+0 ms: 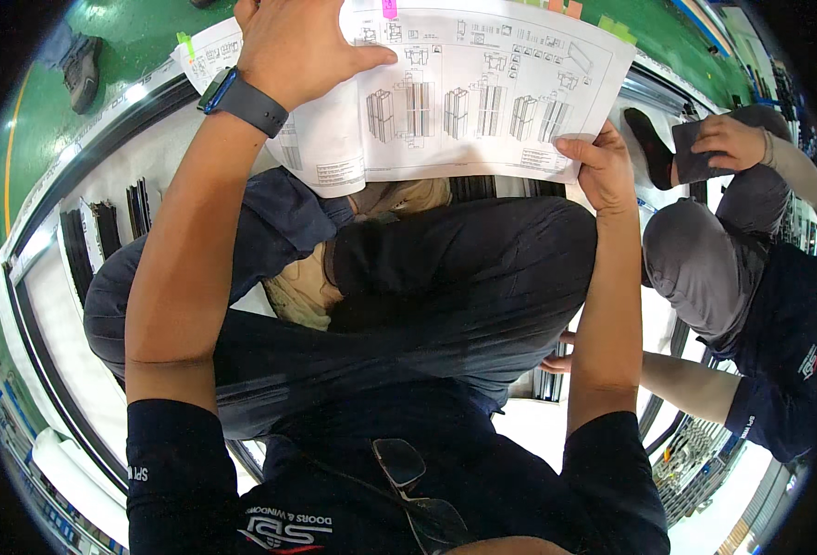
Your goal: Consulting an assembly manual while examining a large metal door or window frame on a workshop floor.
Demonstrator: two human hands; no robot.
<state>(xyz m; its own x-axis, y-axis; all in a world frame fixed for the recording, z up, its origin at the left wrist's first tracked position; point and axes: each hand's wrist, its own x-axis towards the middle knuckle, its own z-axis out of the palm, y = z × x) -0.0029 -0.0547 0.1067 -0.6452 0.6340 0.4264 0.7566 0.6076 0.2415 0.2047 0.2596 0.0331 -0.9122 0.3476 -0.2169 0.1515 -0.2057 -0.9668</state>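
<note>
An open booklet of drawings [482, 102] is spread above my crossed legs, its white pages printed with line diagrams and marked with coloured sticky tabs. My right hand [603, 166] grips its lower right edge, thumb on top of the page and fingers behind it. Over the left part lies my left hand [297, 51], its thumb stretched out to the right across the paper; the fingertips are cut off by the upper edge of the view. Beneath that hand a page [321, 153] curls up and bulges. A dark watch [233, 97] is on my left wrist.
At my right another person sits, one hand [732, 143] near the knee, the other [557, 361] reaching under my right arm to dark profiles. A dark frame [48, 217] surrounds the white surface; black strips [103, 227] lie at left. Glasses [404, 462] hang from my shirt.
</note>
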